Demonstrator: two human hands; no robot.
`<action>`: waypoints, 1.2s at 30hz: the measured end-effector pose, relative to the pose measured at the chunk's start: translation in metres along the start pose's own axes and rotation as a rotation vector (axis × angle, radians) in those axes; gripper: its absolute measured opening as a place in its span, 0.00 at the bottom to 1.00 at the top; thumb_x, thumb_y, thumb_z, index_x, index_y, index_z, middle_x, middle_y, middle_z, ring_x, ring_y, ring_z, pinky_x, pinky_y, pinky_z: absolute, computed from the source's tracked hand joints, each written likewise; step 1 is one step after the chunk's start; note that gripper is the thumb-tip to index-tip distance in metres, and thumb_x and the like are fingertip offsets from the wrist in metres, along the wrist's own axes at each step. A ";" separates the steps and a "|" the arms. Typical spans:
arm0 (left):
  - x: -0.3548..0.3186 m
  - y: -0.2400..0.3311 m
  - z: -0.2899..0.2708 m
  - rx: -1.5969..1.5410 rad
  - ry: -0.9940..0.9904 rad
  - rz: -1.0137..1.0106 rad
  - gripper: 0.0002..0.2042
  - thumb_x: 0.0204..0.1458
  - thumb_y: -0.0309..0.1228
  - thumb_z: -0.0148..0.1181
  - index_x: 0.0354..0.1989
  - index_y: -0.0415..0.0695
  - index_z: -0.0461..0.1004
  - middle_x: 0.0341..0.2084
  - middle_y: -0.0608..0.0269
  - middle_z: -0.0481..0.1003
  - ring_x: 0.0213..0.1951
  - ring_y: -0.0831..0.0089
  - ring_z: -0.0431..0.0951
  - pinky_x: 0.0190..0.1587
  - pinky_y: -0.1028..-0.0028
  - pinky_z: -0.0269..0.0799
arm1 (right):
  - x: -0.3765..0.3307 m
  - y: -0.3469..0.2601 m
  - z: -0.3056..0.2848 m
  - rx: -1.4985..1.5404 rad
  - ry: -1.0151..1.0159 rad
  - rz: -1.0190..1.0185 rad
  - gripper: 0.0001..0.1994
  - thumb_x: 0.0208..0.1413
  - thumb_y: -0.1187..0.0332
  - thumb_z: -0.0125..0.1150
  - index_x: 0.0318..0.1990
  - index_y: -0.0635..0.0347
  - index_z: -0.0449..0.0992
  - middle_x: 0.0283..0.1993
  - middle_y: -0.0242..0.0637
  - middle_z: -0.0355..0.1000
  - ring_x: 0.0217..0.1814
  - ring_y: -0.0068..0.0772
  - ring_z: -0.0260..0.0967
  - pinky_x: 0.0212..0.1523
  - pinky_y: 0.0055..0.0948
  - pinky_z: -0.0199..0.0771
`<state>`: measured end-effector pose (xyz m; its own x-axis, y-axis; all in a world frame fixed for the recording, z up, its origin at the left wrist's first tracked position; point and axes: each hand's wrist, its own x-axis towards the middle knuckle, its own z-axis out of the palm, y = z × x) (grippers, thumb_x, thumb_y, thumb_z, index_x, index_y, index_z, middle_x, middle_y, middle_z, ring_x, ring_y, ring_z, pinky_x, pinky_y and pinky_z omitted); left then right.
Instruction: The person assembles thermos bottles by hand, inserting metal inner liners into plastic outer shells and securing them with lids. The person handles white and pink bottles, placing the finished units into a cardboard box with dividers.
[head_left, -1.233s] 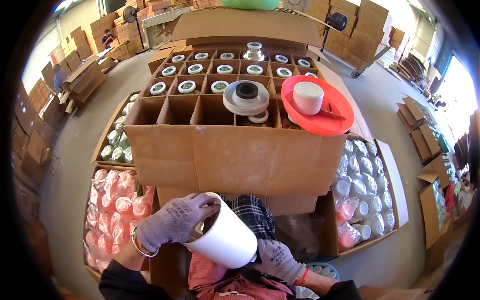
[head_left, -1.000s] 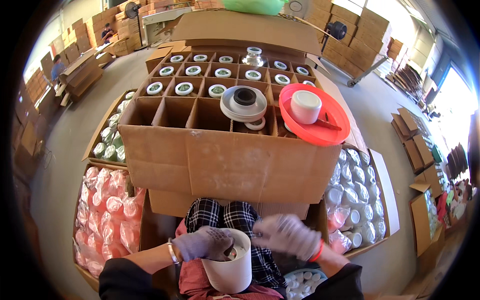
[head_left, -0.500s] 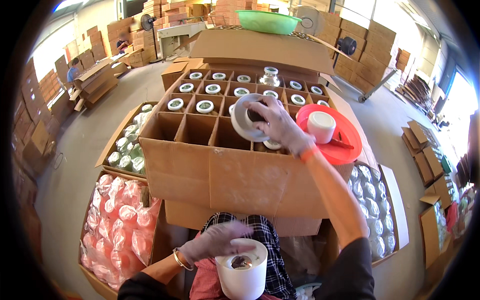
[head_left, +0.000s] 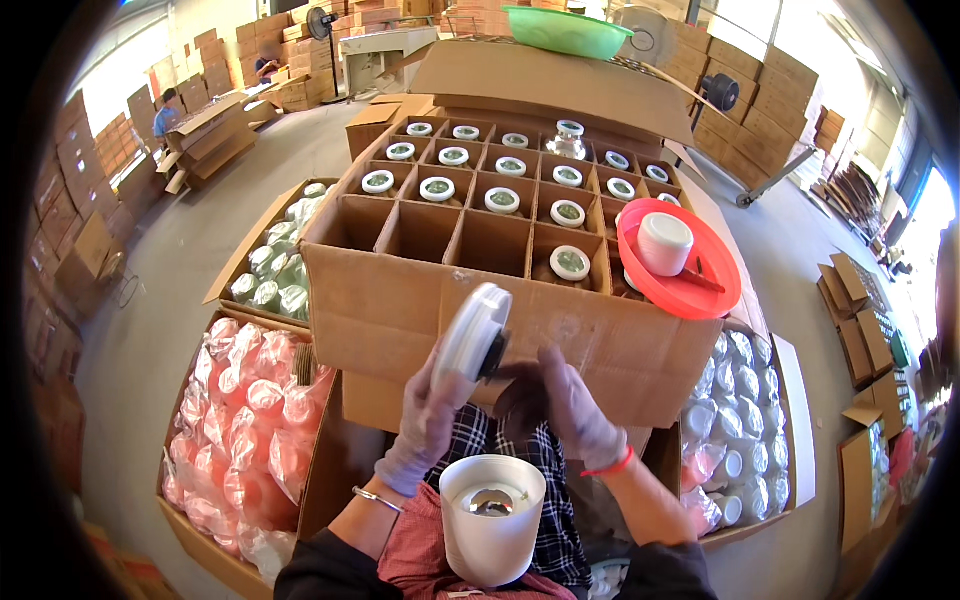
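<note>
In front of my chest, a round white lid (head_left: 475, 332) with a black knob stands on edge, gripped in my gloved left hand (head_left: 424, 425). My gloved right hand (head_left: 580, 415) is beside it with thumb and fingers apart; its dark, blurred fingertips point toward the knob. A white cylindrical container (head_left: 493, 550) sits upright on my lap, its top uncovered and something shiny inside. Beyond my hands, a divided cardboard carton (head_left: 500, 320) holds several glass jars with white rims, such as the near jar (head_left: 570, 263). Some front compartments show no jar.
A red basin (head_left: 730, 262) with a white cup (head_left: 665, 243) rests on the carton's right corner. Pink wrapped pieces (head_left: 245, 430) fill a box at left; clear wrapped pieces (head_left: 745, 420) fill one at right. A green basin (head_left: 570, 35) lies behind the raised flap (head_left: 550, 88).
The white lid has moved from my right hand above the carton down into my left hand. My left hand has risen off the white container; my right has come back toward me.
</note>
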<state>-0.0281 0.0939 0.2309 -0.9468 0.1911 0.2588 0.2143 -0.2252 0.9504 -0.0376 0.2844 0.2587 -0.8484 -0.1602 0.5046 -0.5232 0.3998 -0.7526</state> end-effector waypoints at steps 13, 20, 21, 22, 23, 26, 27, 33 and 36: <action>0.001 0.012 0.009 0.675 -0.255 0.587 0.33 0.47 0.50 0.63 0.60 0.44 0.73 0.63 0.46 0.64 0.61 0.45 0.64 0.64 0.52 0.59 | -0.030 0.010 -0.005 0.569 -0.381 0.454 0.21 0.67 0.59 0.53 0.58 0.67 0.67 0.35 0.39 0.78 0.39 0.30 0.78 0.39 0.24 0.78; -0.035 -0.023 -0.033 0.560 -0.588 0.317 0.30 0.49 0.54 0.61 0.56 0.47 0.77 0.54 0.53 0.74 0.56 0.51 0.71 0.62 0.57 0.65 | -0.083 0.045 -0.031 0.558 -0.148 0.858 0.14 0.66 0.66 0.52 0.50 0.68 0.77 0.40 0.35 0.77 0.41 0.27 0.75 0.45 0.25 0.76; -0.037 -0.029 -0.034 0.593 -0.686 0.318 0.30 0.49 0.53 0.61 0.56 0.46 0.77 0.54 0.54 0.74 0.56 0.51 0.71 0.62 0.57 0.65 | -0.094 0.053 -0.022 0.614 -0.116 0.765 0.14 0.66 0.66 0.52 0.50 0.68 0.77 0.42 0.35 0.77 0.43 0.26 0.74 0.48 0.26 0.75; -0.037 -0.034 -0.033 0.625 -0.786 0.320 0.29 0.50 0.53 0.61 0.56 0.46 0.77 0.54 0.54 0.75 0.56 0.51 0.71 0.62 0.57 0.66 | -0.103 0.058 -0.015 0.667 -0.083 0.671 0.14 0.66 0.67 0.53 0.50 0.68 0.77 0.44 0.36 0.77 0.46 0.26 0.74 0.51 0.27 0.74; -0.037 -0.040 -0.031 0.542 -0.818 0.312 0.31 0.50 0.54 0.61 0.56 0.45 0.77 0.54 0.57 0.75 0.56 0.51 0.71 0.62 0.56 0.65 | -0.104 0.051 -0.010 0.581 -0.163 0.581 0.14 0.66 0.67 0.53 0.51 0.68 0.77 0.52 0.37 0.74 0.54 0.26 0.69 0.59 0.28 0.68; -0.038 -0.040 -0.033 0.442 -0.843 0.339 0.32 0.50 0.58 0.60 0.56 0.45 0.77 0.54 0.57 0.75 0.56 0.50 0.71 0.62 0.55 0.65 | -0.105 0.026 0.006 0.581 -0.206 0.479 0.17 0.67 0.64 0.51 0.53 0.67 0.77 0.57 0.43 0.72 0.60 0.32 0.68 0.64 0.30 0.64; -0.040 -0.046 -0.037 0.416 -0.887 0.316 0.32 0.53 0.57 0.58 0.60 0.47 0.74 0.57 0.55 0.72 0.58 0.49 0.69 0.62 0.53 0.63 | -0.105 0.019 0.009 0.604 -0.226 0.520 0.17 0.67 0.64 0.50 0.53 0.68 0.76 0.57 0.45 0.72 0.61 0.35 0.68 0.64 0.32 0.64; -0.061 -0.043 -0.038 0.494 -0.905 0.299 0.35 0.61 0.60 0.44 0.65 0.44 0.68 0.61 0.52 0.67 0.62 0.46 0.65 0.66 0.52 0.55 | -0.113 0.031 0.022 0.564 -0.394 0.401 0.19 0.67 0.65 0.45 0.55 0.70 0.74 0.59 0.46 0.71 0.64 0.38 0.66 0.67 0.35 0.61; -0.070 -0.015 -0.024 0.507 -0.843 0.216 0.37 0.63 0.61 0.37 0.67 0.42 0.64 0.62 0.48 0.65 0.63 0.45 0.63 0.66 0.50 0.54 | -0.113 0.051 0.023 0.711 -0.488 0.369 0.20 0.67 0.65 0.44 0.58 0.70 0.71 0.60 0.47 0.71 0.65 0.39 0.65 0.68 0.34 0.61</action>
<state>0.0291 0.0614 0.1945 -0.4390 0.8521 0.2850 0.6242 0.0611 0.7789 0.0293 0.3023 0.1538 -0.8266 -0.5585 0.0700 -0.0041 -0.1183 -0.9930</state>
